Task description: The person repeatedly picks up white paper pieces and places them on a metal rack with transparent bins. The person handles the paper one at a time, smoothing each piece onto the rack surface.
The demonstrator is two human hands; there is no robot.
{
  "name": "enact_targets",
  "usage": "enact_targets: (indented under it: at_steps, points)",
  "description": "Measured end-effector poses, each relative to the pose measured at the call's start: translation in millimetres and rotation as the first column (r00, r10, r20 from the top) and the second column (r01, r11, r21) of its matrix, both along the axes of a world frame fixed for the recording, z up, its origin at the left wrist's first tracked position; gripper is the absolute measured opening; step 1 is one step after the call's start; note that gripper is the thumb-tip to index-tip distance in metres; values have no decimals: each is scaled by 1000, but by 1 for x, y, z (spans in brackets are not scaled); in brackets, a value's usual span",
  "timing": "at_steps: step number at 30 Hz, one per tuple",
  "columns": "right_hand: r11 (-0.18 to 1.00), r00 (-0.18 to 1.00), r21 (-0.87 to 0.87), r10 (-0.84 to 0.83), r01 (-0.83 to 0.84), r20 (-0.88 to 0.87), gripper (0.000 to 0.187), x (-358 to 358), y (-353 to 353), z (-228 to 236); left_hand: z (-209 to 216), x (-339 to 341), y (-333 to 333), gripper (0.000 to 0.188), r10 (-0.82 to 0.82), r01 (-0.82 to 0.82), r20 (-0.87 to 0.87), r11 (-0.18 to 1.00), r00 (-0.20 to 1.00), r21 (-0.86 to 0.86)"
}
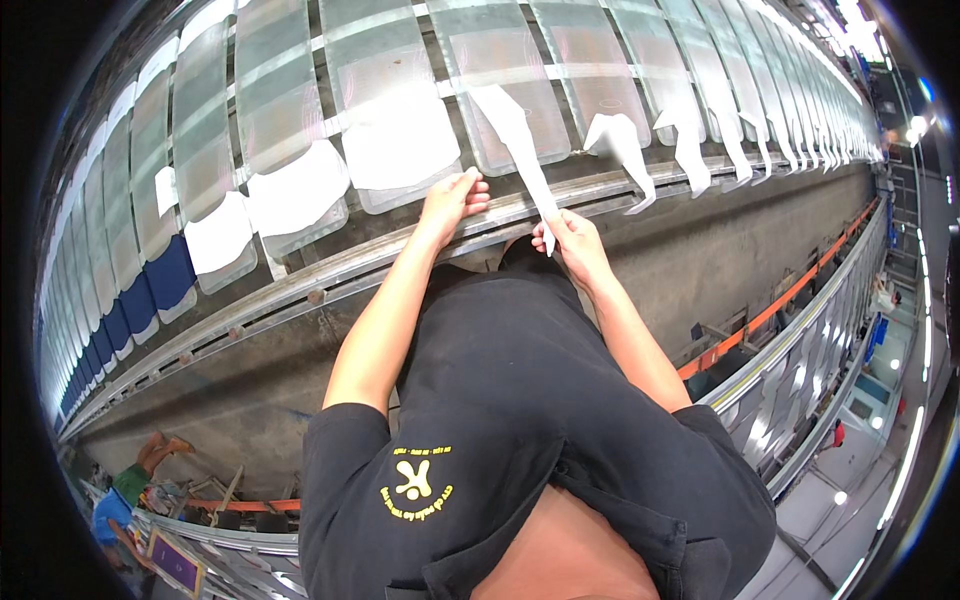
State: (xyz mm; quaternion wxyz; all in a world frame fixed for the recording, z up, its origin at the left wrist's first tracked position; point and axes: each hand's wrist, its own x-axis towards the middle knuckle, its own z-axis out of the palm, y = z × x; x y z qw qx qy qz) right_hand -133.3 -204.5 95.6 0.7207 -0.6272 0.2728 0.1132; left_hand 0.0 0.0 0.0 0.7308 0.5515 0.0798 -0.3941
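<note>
Head view: a person is working with two bare hands along a row of glass-like panels, and the metal rail [350, 262] below the panel ends is serving as the reference.

The right hand [574, 242] is pinching the near end of a narrow, folded white piece [520, 145] between thumb and fingers, just on the near side of the rail. The piece is crossing over the rail, and its far end is lying over a panel [540, 115] beyond it. The left hand [455, 207] is hovering at the rail, loosely curled, with no piece visible in it; whether its fingertips are touching the neighbouring panel's corner cannot be told.

Beyond the rail, to the left, a flat white sheet [400, 140] is covering the end of the next panel, and dark blue sheets [170, 275] are lying farther along. To the right, folded white pieces [622, 150] are hanging over the panel ends toward the rail.

The step in hand appears to be handling one piece at its panel; laying or lifting cannot be distinguished. The next move would be calling for the left hand on a free edge if spreading, or a steady draw clear of the rail if removing.
</note>
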Motion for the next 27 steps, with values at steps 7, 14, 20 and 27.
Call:
enact_targets:
  at_steps: [7,14,20,27]
  points:
    - [972,975,-97,220,-215,39,40,7,-60,34,-10,32,-98,47,187,-294,-408,931,894,-218]
    - [933,945,-165,326,-320,15,26,30,-167,30,-26,91,-120,19,485,-523,-317,851,815,-45]
    - [977,980,180,81,-114,181,21,103,-262,18,85,110,-147,21,635,-646,-125,737,762,-197]
    - [914,942,281,-225,292,-249,44,160,-286,-49,39,70,-142,22,668,-667,-67,744,741,39]
